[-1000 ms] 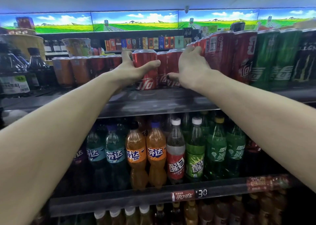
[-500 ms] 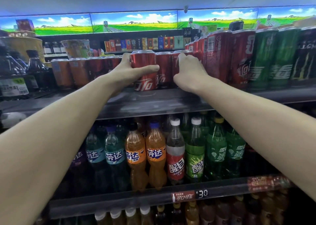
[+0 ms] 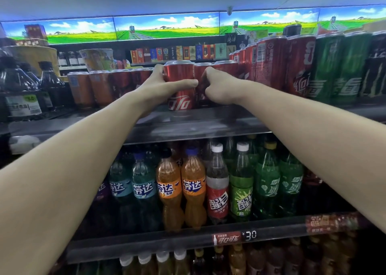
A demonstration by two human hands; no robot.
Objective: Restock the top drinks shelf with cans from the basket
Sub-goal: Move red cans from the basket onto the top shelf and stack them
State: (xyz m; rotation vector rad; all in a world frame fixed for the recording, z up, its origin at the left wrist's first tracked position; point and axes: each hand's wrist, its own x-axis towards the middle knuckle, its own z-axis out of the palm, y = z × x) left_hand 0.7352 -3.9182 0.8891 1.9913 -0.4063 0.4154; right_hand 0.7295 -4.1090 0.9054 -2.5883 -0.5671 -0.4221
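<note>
On the top shelf (image 3: 188, 126) stands a row of red cola cans. My left hand (image 3: 160, 89) grips the front red can (image 3: 180, 80), thumb across its face and fingers round its left side. Beside it, my right hand (image 3: 219, 87) is curled against a second red can (image 3: 201, 74), mostly hiding it; whether it grips that can I cannot tell. More red cans (image 3: 271, 59) run back along the right, with green cans (image 3: 334, 66) beyond them. The basket is out of view.
Orange and dark red cans (image 3: 100, 89) fill the shelf's left part, with dark bottles (image 3: 23, 91) at the far left. The shelf below carries soda bottles (image 3: 188, 187) and a price strip (image 3: 236, 238). Boxed goods (image 3: 177, 53) line the back wall.
My right hand has slid down from the can tops and curled in against the second can. The left hand keeps its grip on the front can, which has shifted slightly right.
</note>
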